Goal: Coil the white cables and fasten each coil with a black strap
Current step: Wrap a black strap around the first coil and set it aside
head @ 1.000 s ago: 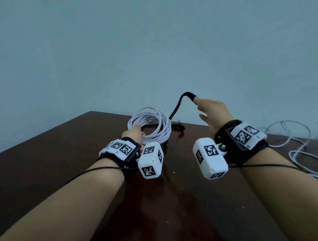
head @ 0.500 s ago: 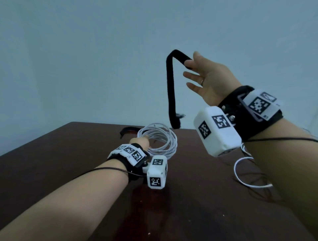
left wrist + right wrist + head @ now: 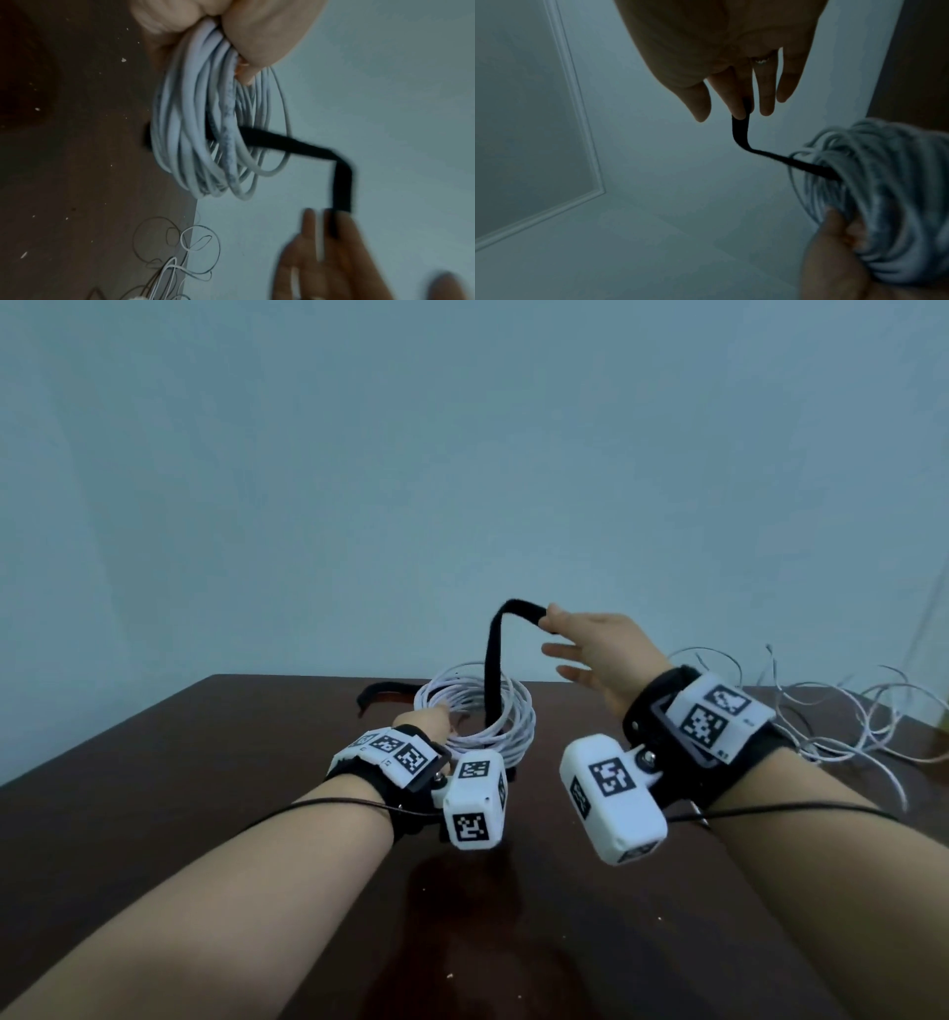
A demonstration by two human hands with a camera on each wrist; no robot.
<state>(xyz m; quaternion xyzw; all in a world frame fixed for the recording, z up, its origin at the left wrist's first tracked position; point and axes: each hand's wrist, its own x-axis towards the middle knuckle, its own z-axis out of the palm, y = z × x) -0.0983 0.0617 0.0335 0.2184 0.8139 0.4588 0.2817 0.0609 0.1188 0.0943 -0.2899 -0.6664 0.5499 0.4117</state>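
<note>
A coil of white cable [image 3: 480, 711] [image 3: 213, 130] [image 3: 875, 194] stands upright over the dark table, gripped at its near side by my left hand [image 3: 429, 719] [image 3: 231, 26] [image 3: 834, 253]. A black strap [image 3: 493, 670] [image 3: 287, 144] [image 3: 777, 158] runs through the coil's hole and rises to my right hand [image 3: 590, 644] [image 3: 741, 97] [image 3: 331, 243]. That hand, up and to the right of the coil, pinches the strap's end between two fingers, the other fingers straight.
A second black strap [image 3: 375, 693] lies on the brown table [image 3: 205, 762] behind the coil, to the left. Loose white cable [image 3: 847, 711] [image 3: 180, 253] sprawls at the table's right side. A pale wall [image 3: 462, 454] stands behind the far edge.
My right hand has come down and toward the coil with the strap end, after lifting it high half a second ago. The strap now passes through the coil. The left hand keeps its grip.
</note>
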